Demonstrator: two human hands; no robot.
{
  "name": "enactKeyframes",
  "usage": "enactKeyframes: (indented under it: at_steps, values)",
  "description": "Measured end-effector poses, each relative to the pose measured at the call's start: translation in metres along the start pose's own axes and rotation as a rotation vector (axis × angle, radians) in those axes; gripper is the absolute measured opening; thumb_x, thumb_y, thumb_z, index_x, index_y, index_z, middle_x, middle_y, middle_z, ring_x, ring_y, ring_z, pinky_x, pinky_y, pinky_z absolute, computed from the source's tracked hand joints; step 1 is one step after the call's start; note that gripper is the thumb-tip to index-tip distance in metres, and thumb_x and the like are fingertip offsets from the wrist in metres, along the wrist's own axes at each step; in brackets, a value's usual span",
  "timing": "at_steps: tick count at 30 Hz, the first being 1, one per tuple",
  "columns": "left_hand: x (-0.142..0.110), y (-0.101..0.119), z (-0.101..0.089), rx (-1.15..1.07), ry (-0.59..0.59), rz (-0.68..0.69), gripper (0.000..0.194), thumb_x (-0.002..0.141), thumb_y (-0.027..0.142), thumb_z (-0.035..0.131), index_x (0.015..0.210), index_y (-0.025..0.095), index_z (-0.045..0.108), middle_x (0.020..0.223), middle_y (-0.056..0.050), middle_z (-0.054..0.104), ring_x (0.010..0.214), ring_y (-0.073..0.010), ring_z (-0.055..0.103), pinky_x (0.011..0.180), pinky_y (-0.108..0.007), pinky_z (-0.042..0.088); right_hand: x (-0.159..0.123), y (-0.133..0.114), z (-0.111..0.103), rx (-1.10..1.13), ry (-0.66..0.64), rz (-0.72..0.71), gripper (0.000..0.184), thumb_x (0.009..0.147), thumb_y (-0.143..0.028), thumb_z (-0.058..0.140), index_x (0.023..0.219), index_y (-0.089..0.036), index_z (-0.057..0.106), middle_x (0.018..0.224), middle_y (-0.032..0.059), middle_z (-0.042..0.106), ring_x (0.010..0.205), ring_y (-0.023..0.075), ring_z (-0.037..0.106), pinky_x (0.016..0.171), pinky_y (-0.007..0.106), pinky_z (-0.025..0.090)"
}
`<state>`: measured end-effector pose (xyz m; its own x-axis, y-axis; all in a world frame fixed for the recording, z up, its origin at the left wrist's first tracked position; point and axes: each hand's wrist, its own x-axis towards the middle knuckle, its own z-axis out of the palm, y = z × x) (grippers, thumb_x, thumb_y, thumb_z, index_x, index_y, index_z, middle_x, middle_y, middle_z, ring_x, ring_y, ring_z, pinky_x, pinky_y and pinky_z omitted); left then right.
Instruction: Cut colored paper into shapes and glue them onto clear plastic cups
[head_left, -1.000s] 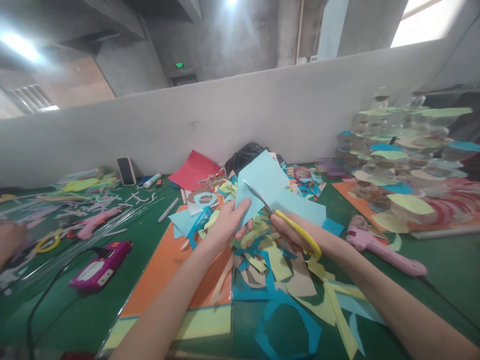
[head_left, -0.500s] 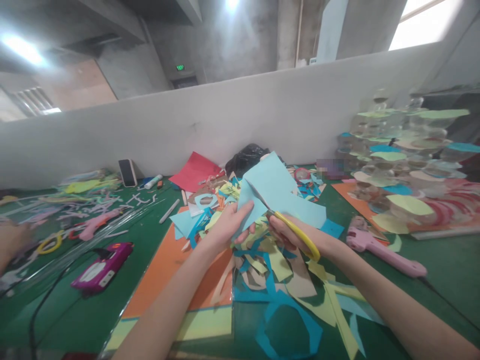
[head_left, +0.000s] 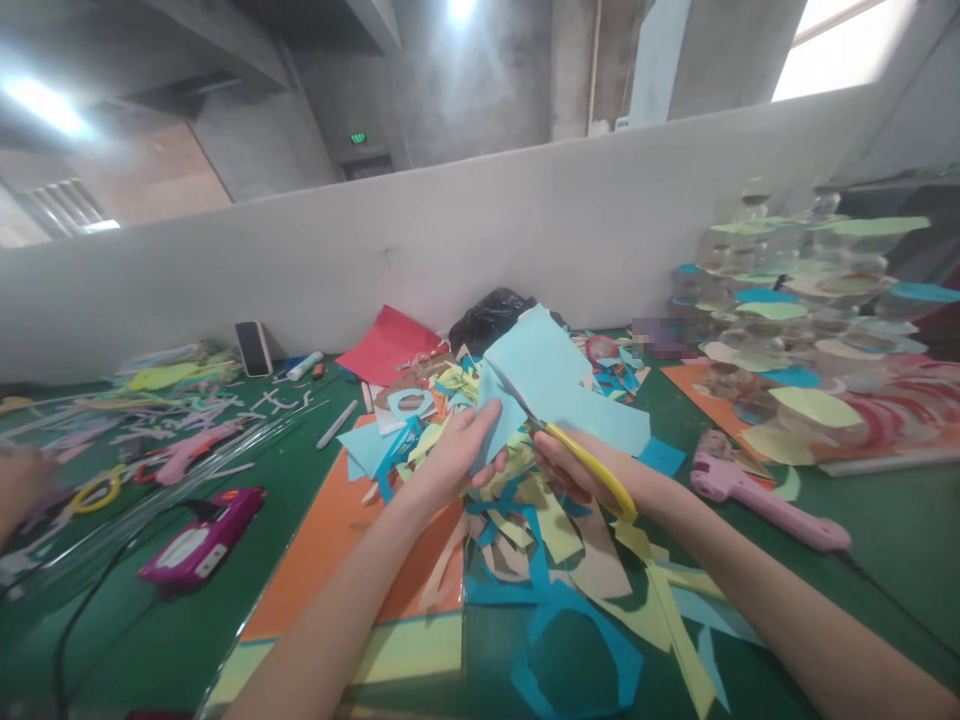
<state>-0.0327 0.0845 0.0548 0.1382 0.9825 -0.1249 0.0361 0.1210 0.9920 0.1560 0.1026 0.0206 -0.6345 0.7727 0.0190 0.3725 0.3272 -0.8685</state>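
Observation:
My left hand (head_left: pixel 466 447) pinches the lower left part of a light blue paper sheet (head_left: pixel 544 360), thumb on top and fingers beneath. Yellow-handled scissors (head_left: pixel 592 470) are gripped in my right hand (head_left: pixel 570 465), their blades lying in a cut that runs up into the sheet. Part of the sheet right of the blades spreads behind my right hand. Below both hands lies a heap of paper scraps (head_left: pixel 551 515) in yellow, blue and beige. A blue paper offcut (head_left: pixel 626 665) with a round hole lies nearest to me.
Orange paper (head_left: pixel 322 560) lies under my left forearm. A pink glue gun (head_left: pixel 772 500) with a cord is at right, before stacked clear cups with paper discs (head_left: pixel 817 400). At left are a purple device (head_left: pixel 202 540), a phone (head_left: pixel 253 348) and another person's hand (head_left: pixel 22 485).
Both hands and the sheet stay nearly in place. The left fingers and the paper flap beside them have shifted slightly; the whole view has drifted a little.

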Motion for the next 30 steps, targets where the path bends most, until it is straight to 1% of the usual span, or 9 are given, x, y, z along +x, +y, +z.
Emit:
enactKeyframes:
  at_steps: [2, 4, 7, 11, 14, 17, 23, 27, 30]
  values:
    - [0.0, 0.0, 0.001, -0.006, 0.004, -0.005, 0.042, 0.087, 0.054, 0.053, 0.065, 0.019, 0.048, 0.041, 0.003, 0.055, 0.022, -0.0043, 0.03, 0.029, -0.019, 0.021, 0.001, 0.001, 0.002, 0.047, 0.012, 0.089, 0.06, 0.09, -0.077, 0.024, 0.068, -0.023, 0.042, 0.048, -0.0051, 0.043, 0.039, 0.012, 0.042, 0.045, 0.027, 0.037]
    - [0.0, 0.0, 0.001, -0.014, 0.004, -0.015, 0.042, 0.088, 0.053, 0.052, 0.065, 0.018, 0.048, 0.041, 0.003, 0.055, 0.022, -0.0045, 0.031, 0.029, -0.019, 0.021, 0.0, 0.0, 0.002, 0.053, 0.016, 0.126, 0.062, 0.089, -0.078, 0.023, 0.067, -0.023, 0.043, 0.046, -0.0048, 0.044, 0.038, 0.0127, 0.043, 0.046, 0.028, 0.039]
    - [0.001, -0.001, -0.001, -0.036, -0.017, -0.015, 0.043, 0.089, 0.052, 0.052, 0.063, 0.018, 0.05, 0.04, 0.003, 0.053, 0.022, -0.0049, 0.032, 0.028, -0.018, 0.02, -0.003, -0.006, 0.0, 0.027, -0.012, 0.06, 0.06, 0.09, -0.076, 0.024, 0.064, -0.024, 0.039, 0.046, -0.0047, 0.041, 0.042, 0.0128, 0.042, 0.05, 0.029, 0.039]
    - [0.003, -0.003, -0.006, -0.038, -0.072, -0.02, 0.051, 0.086, 0.055, 0.054, 0.054, 0.016, 0.052, 0.035, 0.002, 0.048, 0.021, -0.0052, 0.031, 0.027, -0.019, 0.02, -0.007, -0.011, -0.004, 0.021, -0.052, -0.058, 0.055, 0.094, -0.07, 0.028, 0.067, -0.023, 0.041, 0.056, -0.0044, 0.042, 0.05, 0.0125, 0.039, 0.053, 0.029, 0.038]
    - [0.003, -0.002, -0.008, 0.004, -0.099, -0.022, 0.058, 0.086, 0.057, 0.052, 0.045, 0.016, 0.051, 0.029, 0.003, 0.039, 0.02, -0.0045, 0.028, 0.027, -0.018, 0.02, -0.007, -0.011, -0.005, -0.013, -0.035, -0.072, 0.055, 0.095, -0.069, 0.027, 0.069, -0.023, 0.042, 0.057, -0.0044, 0.041, 0.05, 0.0126, 0.039, 0.053, 0.029, 0.039]
    - [0.002, -0.001, -0.009, 0.022, -0.094, -0.034, 0.058, 0.087, 0.057, 0.051, 0.045, 0.016, 0.052, 0.027, 0.004, 0.035, 0.021, -0.0049, 0.029, 0.027, -0.018, 0.019, -0.006, -0.01, -0.005, -0.034, -0.018, -0.078, 0.055, 0.095, -0.069, 0.026, 0.07, -0.023, 0.044, 0.056, -0.0045, 0.042, 0.05, 0.0133, 0.04, 0.053, 0.03, 0.04]
    - [0.002, 0.0, -0.006, -0.049, -0.05, -0.052, 0.054, 0.09, 0.054, 0.048, 0.052, 0.016, 0.054, 0.037, 0.0, 0.05, 0.023, -0.0068, 0.036, 0.027, -0.02, 0.024, -0.004, -0.009, -0.004, -0.005, -0.029, -0.05, 0.055, 0.094, -0.07, 0.026, 0.067, -0.024, 0.039, 0.055, -0.0039, 0.041, 0.049, 0.0132, 0.04, 0.052, 0.03, 0.039]
    - [0.003, -0.001, -0.005, -0.051, -0.045, -0.018, 0.054, 0.092, 0.052, 0.044, 0.054, 0.016, 0.055, 0.04, -0.002, 0.054, 0.027, -0.0102, 0.046, 0.029, -0.021, 0.031, -0.003, -0.007, -0.004, 0.034, -0.036, -0.037, 0.054, 0.094, -0.069, 0.028, 0.068, -0.024, 0.039, 0.057, -0.0042, 0.042, 0.049, 0.0122, 0.039, 0.05, 0.029, 0.037]
    - [0.003, -0.003, -0.005, -0.007, -0.035, -0.002, 0.05, 0.091, 0.053, 0.048, 0.057, 0.016, 0.055, 0.04, -0.001, 0.055, 0.024, -0.0085, 0.042, 0.028, -0.02, 0.028, -0.003, -0.006, -0.004, 0.03, -0.035, -0.055, 0.054, 0.094, -0.069, 0.029, 0.067, -0.023, 0.039, 0.057, -0.0047, 0.041, 0.048, 0.0115, 0.039, 0.05, 0.028, 0.037]
